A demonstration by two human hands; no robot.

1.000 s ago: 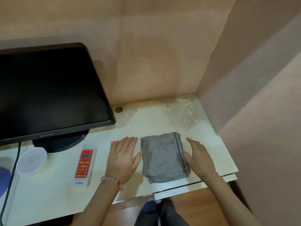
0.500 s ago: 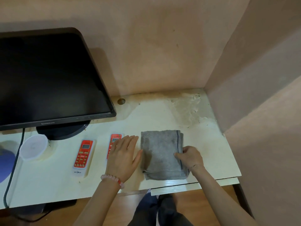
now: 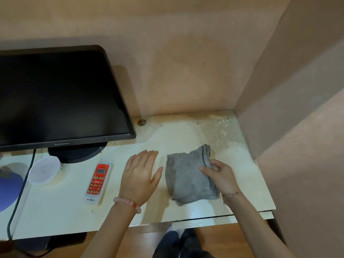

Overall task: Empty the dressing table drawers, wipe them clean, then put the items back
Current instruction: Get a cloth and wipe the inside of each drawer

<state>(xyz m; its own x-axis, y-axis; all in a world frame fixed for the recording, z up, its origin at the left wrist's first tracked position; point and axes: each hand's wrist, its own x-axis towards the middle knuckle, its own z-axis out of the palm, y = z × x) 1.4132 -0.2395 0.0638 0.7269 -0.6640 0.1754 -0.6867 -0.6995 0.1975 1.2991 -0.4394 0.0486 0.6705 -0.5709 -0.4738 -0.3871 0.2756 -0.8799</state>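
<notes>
Head view, looking down at a pale table top point(image 3: 186, 138) set into a corner. A folded grey cloth point(image 3: 186, 181) lies on the right half of the table, near the front edge. Right hand point(image 3: 220, 176): thumb and fingers are curled onto the cloth's right edge beside its dark stripe, pinching the fabric. That edge looks bunched and slightly raised, while the rest of the cloth lies on the surface. Left hand point(image 3: 138, 175): palm down, fingers straight, holding nothing, just left of the cloth. Its thumb tip is close to the cloth's left edge, but contact is not certain, and I cannot tell whether the palm rests on the table or hovers just over it. There is a beaded bracelet point(image 3: 128, 202) on the left wrist. Left of that hand lies a red-and-white remote control point(image 3: 98, 180), then a round white lid point(image 3: 44, 170) near the foot of the monitor point(image 3: 55, 94). A blue object point(image 3: 9, 189) is cut off by the frame edge. Below the table's front edge at right runs a pale strip point(image 3: 223, 219), which I take to be a drawer front, shut or nearly so; no drawer interior is in view. Judged step: taking up the cloth ahead of wiping. Nothing here shows whether the drawers are emptied yet. The next move calls for a fuller hold than an edge pinch, so the fold does not drop open on lifting. The free left hand would pull the drawer out so that its inside can be seen before any wiping.
</notes>
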